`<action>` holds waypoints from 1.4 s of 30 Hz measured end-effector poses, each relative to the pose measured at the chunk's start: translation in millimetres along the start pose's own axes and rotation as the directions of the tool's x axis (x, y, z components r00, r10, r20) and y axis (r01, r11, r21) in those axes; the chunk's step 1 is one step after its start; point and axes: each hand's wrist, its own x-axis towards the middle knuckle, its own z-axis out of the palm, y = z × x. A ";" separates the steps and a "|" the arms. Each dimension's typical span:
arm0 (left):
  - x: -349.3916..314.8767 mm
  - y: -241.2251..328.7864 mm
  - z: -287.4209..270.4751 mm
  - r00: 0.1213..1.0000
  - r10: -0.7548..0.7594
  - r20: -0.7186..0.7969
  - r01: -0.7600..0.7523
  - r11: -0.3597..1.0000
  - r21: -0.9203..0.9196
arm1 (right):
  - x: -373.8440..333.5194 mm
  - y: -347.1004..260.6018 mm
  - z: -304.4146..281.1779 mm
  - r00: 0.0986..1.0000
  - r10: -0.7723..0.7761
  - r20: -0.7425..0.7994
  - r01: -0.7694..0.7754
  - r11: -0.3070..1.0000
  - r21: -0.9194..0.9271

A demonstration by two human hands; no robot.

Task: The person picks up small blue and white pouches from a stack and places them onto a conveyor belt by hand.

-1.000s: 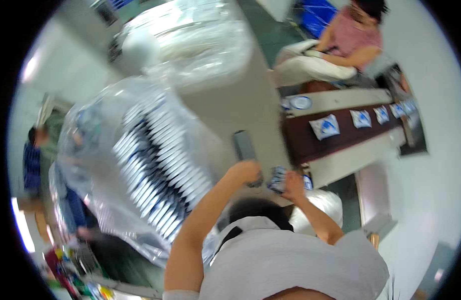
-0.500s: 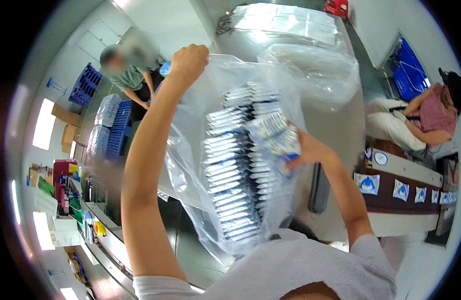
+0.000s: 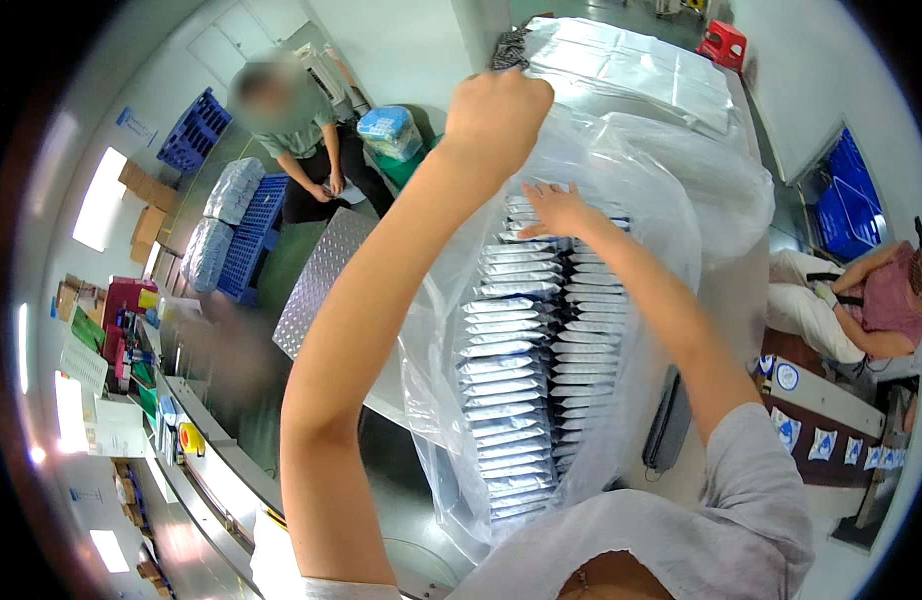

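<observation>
Where pale walls (image 3: 386, 45) enclose the room, a long light table (image 3: 733, 310) runs away from the person. Off its right side stretches a brown belt (image 3: 809, 463) carrying packs (image 3: 823, 444) in single file; one co-worker (image 3: 893, 305) sits at its far side, a second co-worker (image 3: 309, 145) to the left near a blue pallet (image 3: 249, 245). On the table lies a clear bag (image 3: 436, 345), with flat sheets (image 3: 631, 70) at the far end, a red stool (image 3: 722, 45) by the corner, and a dark case (image 3: 668, 425) just right of the bag. Curled in a fist, the left hand (image 3: 501, 115) grips the bag's raised edge. Fingers spread wide, the right hand (image 3: 558, 212) touches the far end of the packets (image 3: 506, 405), which stand in two rows inside the bag.
</observation>
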 end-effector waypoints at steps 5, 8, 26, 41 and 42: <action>-51.2 40.7 -41.6 0.932 0.152 -0.329 -0.211 0.966 -0.152 | -173.7 -11.2 -71.9 0.917 -0.243 -0.318 0.361 0.846 0.393; -92.4 118.7 -83.2 0.941 0.282 -0.185 -0.337 0.800 -0.496 | -324.9 26.6 -30.8 0.767 0.260 -0.587 0.168 0.801 0.574; -372.3 504.5 199.4 0.854 0.431 0.292 -0.089 0.673 -0.734 | -668.4 2.7 238.7 0.864 0.404 0.299 -0.483 0.832 0.272; -329.2 514.7 159.8 0.747 0.462 0.478 -0.044 0.752 -0.658 | -671.3 273.1 71.1 0.787 0.614 -0.067 -0.535 0.731 0.424; -323.4 515.7 152.7 0.739 0.443 0.508 -0.039 0.780 -0.625 | -694.8 311.2 68.6 0.727 0.686 -0.010 -0.622 0.665 0.413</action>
